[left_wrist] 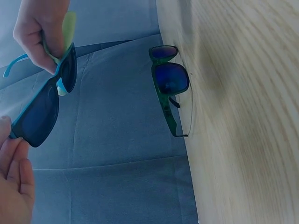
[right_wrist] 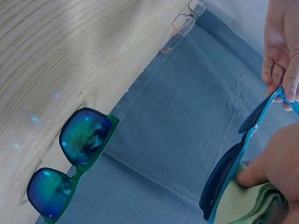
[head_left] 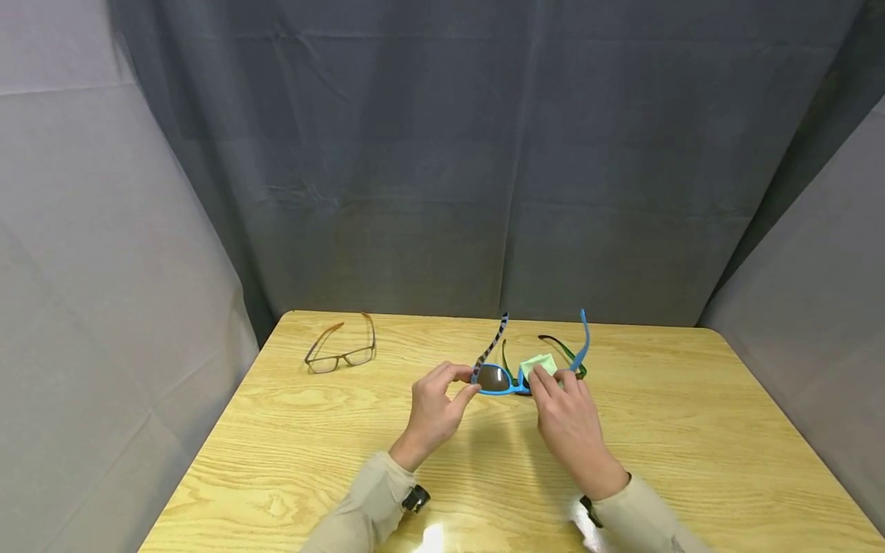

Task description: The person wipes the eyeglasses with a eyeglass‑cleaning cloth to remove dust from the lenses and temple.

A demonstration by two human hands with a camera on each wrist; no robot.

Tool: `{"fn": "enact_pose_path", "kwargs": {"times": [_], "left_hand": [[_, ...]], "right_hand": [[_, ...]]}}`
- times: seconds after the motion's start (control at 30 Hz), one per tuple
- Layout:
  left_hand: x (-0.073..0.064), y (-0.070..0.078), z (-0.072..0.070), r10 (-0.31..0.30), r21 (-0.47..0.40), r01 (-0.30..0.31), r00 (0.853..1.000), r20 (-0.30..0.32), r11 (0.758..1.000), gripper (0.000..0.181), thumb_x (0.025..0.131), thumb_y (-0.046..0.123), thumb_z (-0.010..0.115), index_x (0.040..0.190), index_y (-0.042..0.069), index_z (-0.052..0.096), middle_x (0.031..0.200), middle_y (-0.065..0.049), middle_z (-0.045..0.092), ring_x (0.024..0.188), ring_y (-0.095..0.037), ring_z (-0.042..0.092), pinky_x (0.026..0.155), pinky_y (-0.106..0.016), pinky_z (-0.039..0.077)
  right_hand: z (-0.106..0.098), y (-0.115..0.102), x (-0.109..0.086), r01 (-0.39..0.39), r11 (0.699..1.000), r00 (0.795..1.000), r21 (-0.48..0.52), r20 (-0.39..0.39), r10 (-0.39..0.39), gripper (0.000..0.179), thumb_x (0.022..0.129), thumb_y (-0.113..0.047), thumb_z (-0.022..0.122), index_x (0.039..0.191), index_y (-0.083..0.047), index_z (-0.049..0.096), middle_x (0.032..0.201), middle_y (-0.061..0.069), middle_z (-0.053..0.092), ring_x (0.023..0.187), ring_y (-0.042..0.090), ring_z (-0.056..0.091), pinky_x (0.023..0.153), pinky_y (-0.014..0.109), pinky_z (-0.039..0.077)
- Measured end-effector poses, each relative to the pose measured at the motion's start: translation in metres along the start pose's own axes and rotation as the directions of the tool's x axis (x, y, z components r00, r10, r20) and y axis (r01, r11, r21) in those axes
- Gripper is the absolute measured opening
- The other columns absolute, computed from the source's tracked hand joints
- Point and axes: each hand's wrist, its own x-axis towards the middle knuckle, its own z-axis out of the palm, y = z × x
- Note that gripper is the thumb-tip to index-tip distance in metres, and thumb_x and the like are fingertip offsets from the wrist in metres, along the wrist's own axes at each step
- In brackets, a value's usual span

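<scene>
My left hand (head_left: 437, 411) pinches blue-framed sunglasses (head_left: 494, 378) at one outer corner, thumb and fingers near the hinge. The sunglasses are held above the table, dark lenses, arms unfolded and pointing away; one arm is patterned, the other plain blue. With my right hand (head_left: 570, 418) I hold a folded pale green cloth (head_left: 538, 363) against the inner side of the other lens, as the right wrist view shows. Beyond and below lie green-framed sunglasses (right_wrist: 86, 137) with blue mirrored lenses, partly hidden by the hands and blue frame in the head view.
Clear-lensed eyeglasses (head_left: 346, 359) with brownish arms lie unfolded at the table's back left. The wooden table (head_left: 691, 445) ends at a dark grey curtain (head_left: 415, 169) behind, with pale fabric walls (head_left: 104, 292) on either side.
</scene>
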Motion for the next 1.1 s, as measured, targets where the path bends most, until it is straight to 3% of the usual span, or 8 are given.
{"fn": "enact_pose_path", "kwargs": {"times": [0.17, 0.47, 0.7, 1.1], "left_hand": [[-0.0001, 0.0005, 0.0008, 0.014, 0.01, -0.014, 1.0, -0.001, 1.0, 0.018, 0.077, 0.009, 0.078, 0.092, 0.006, 0.067, 0.083, -0.001, 0.066, 0.077, -0.012, 0.064, 0.073, -0.026, 0.053], [-0.0009, 0.0009, 0.0019, -0.028, -0.052, 0.029, 0.999, 0.018, 0.998, 0.015, 0.082, 0.008, 0.073, 0.095, 0.004, 0.066, 0.088, -0.003, 0.064, 0.082, -0.012, 0.061, 0.077, -0.025, 0.051], [0.0, 0.0035, 0.0022, -0.053, -0.033, 0.052, 0.998, -0.02, 0.998, 0.017, 0.08, 0.007, 0.075, 0.094, 0.003, 0.066, 0.087, -0.004, 0.064, 0.082, -0.015, 0.061, 0.075, -0.028, 0.052], [0.0004, 0.0059, 0.0026, -0.081, -0.023, 0.08, 0.995, -0.056, 0.997, 0.019, 0.078, 0.004, 0.076, 0.094, 0.002, 0.066, 0.088, -0.005, 0.065, 0.081, -0.017, 0.061, 0.071, -0.033, 0.053]], "right_hand": [[0.0, 0.0007, 0.0007, -0.018, 1.0, 0.999, 0.011, 0.03, 0.018, 0.025, 0.082, 0.004, 0.05, 0.102, 0.007, 0.066, 0.106, 0.02, 0.067, 0.079, 0.037, 0.053, 0.055, 0.039, 0.04], [0.0006, 0.0022, 0.0008, -0.014, 0.998, 0.999, 0.061, 0.038, 0.012, 0.033, 0.082, 0.004, 0.035, 0.098, 0.005, 0.064, 0.102, 0.019, 0.067, 0.086, 0.038, 0.056, 0.059, 0.042, 0.042], [-0.0003, 0.0009, -0.0007, 0.007, 0.995, 0.998, 0.096, 0.054, -0.012, 0.032, 0.088, 0.002, 0.035, 0.1, 0.006, 0.064, 0.105, 0.02, 0.066, 0.092, 0.038, 0.058, 0.07, 0.046, 0.046], [-0.0045, 0.001, -0.0025, 0.026, 0.994, 0.998, 0.102, 0.06, -0.032, 0.034, 0.087, -0.001, 0.035, 0.102, 0.005, 0.064, 0.104, 0.018, 0.067, 0.091, 0.036, 0.058, 0.068, 0.046, 0.044]]}}
